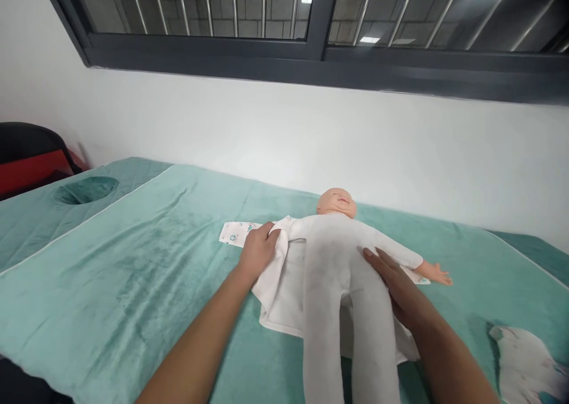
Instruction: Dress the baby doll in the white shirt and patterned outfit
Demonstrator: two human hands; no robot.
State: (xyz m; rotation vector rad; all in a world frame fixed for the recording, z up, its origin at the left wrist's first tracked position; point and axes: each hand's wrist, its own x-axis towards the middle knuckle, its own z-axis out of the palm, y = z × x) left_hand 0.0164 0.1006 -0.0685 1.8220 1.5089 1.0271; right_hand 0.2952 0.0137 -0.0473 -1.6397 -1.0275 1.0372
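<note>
A baby doll [338, 256] with a bare head and a white cloth body lies face up on the teal bed [133, 262]. Under it lies a white garment [280, 291], spread open, with a printed sleeve sticking out to the left. My left hand [258, 250] is closed on a fold of that garment beside the doll's left-side arm. My right hand [395, 285] lies flat, fingers stretched out, against the doll's side and hip. The doll's bare hand [438, 272] reaches out to the right.
The bed is covered by a teal blanket and runs along a white wall under a dark-framed window [311, 31]. A face hole [86, 189] sits at the far left. Another white printed cloth [528, 356] lies at the lower right. A black and red chair [31, 155] stands at left.
</note>
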